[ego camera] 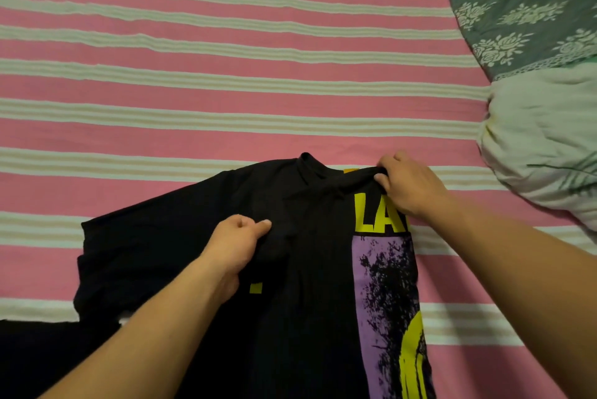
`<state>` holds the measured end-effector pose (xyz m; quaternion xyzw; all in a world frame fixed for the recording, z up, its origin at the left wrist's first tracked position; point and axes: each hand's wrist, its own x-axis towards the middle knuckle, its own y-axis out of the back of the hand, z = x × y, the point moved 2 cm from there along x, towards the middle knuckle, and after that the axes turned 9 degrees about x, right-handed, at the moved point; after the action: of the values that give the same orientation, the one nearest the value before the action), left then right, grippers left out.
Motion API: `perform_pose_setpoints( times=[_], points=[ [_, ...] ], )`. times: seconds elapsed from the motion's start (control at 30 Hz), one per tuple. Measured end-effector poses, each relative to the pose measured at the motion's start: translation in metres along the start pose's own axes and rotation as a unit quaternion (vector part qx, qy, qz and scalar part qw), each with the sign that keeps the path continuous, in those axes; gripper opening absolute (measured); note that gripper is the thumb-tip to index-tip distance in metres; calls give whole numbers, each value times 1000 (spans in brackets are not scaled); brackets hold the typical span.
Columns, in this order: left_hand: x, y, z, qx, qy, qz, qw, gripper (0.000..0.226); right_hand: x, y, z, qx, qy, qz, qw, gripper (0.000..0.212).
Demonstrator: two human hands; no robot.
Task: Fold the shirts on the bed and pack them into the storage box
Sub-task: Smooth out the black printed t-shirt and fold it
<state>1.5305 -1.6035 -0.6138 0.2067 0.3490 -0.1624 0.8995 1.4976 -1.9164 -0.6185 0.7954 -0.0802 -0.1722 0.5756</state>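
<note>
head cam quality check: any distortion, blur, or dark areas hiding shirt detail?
Head view: wide-angle bowing curves the bedsheet stripes; dim warm light; the black shirt loses fold detail in shadow; left hand and right hand are reasonably sharp, edges soft.

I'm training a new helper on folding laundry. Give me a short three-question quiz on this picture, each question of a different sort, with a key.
1. True or false: the black shirt lies on a pink striped bedsheet.
2. Which hand grips the shirt near the collar? A) left hand B) right hand C) neither
3. Fill in: the floral pillow lies at the picture's far ____ side.

Key:
1. True.
2. B: the right hand pinches the fabric beside the collar; the left hand grips the cloth at mid-chest.
3. Right.
</note>
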Motion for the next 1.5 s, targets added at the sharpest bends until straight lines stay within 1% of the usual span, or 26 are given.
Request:
perform_pose_setpoints(
  times=[0.07, 0.1, 0.13, 0.17, 0.27, 0.33, 0.4, 0.5, 0.53, 0.6, 0.63, 0.7, 0.77, 0.83, 0.87, 0.9, 0.93, 0.97, 1.03, 1.1, 1.17, 1.23, 1.3, 1.33, 1.43, 1.5],
  points=[
    [-9, 4, -6, 106, -109, 112, 982, 26, 4, 3, 7, -35, -17, 5, 999, 25],
    [-15, 4, -9, 131, -146, 154, 969, 26, 6, 4, 10, -51, -34, 6, 998, 25],
    [-21, 6, -14, 141, -160, 184, 960, 24, 9, 3, 13, -62, -51, 6, 997, 25],
    [-20, 8, -20, 146, -146, 199, 958, 22, 11, 2, 14, -68, -66, 7, 996, 24],
    [-11, 15, -33, 139, -37, 190, 971, 21, 9, -5, 12, -68, -90, 16, 993, 24],
    [-4, 19, -29, 139, -24, 174, 975, 18, 6, -10, 8, -96, -89, 42, 991, 30],
    [2, 19, -21, 96, -30, 164, 981, 24, 5, -13, 4, -113, -56, 64, 990, 34],
    [5, 19, -17, -27, -25, 149, 988, 41, 8, -13, 4, -124, -13, 55, 991, 34],
    [4, 20, -17, -23, -45, 167, 985, 44, 10, -12, 7, -129, -19, 50, 990, 33],
    [0, 23, -18, 58, -110, 214, 969, 40, 13, -8, 12, -116, -54, 54, 990, 32],
    [-3, 23, -17, 102, -137, 222, 960, 37, 15, -8, 13, -103, -67, 55, 991, 32],
    [-2, 24, -18, 181, -165, 210, 946, 33, 16, -13, 8, -75, -70, 64, 993, 35],
    [3, 28, -20, 219, -159, 184, 945, 32, 4, -16, -10, -17, -39, 118, 992, 41],
    [4, 32, -22, 244, -172, 154, 942, 45, -36, -17, -38, 33, 35, 178, 983, 43],
    [3, 34, -25, 262, -183, 131, 938, 55, -67, -21, -53, 50, 83, 188, 977, 42],
    [2, 35, -29, 269, -191, 109, 938, 63, -104, -28, -69, 63, 122, 171, 976, 42],
    [0, 36, -32, 260, -186, 87, 943, 68, -143, -36, -86, 77, 140, 122, 980, 42],
    [-2, 36, -35, 239, -175, 70, 952, 72, -181, -46, -105, 95, 129, 53, 986, 46],
    [-3, 37, -38, 219, -166, 51, 960, 78, -237, -75, -134, 122, 59, -71, 988, 61],
    [-5, 38, -35, 232, -164, 40, 958, 81, -265, -103, -154, 103, -13, -106, 989, 74],
    [-5, 40, -30, 241, -163, 33, 956, 83, -268, -116, -165, 109, -74, -63, 989, 69],
    [-7, 41, -25, 270, -165, 32, 948, 84, -265, -112, -170, 136, -116, -5, 984, 48],
    [-8, 44, -24, 285, -162, 34, 944, 84, -264, -105, -173, 147, -118, 26, 982, 27],
    [-9, 46, -23, 284, -157, 31, 945, 85, -264, -101, -173, 144, -105, 22, 984, 23],
    [-9, 52, -22, 279, -151, 14, 948, 86, -254, -94, -161, 122, -33, -5, 992, 34],
    [-9, 51, -20, 269, -152, 8, 951, 85, -236, -86, -141, 122, 20, 14, 992, 40]
  ],
)
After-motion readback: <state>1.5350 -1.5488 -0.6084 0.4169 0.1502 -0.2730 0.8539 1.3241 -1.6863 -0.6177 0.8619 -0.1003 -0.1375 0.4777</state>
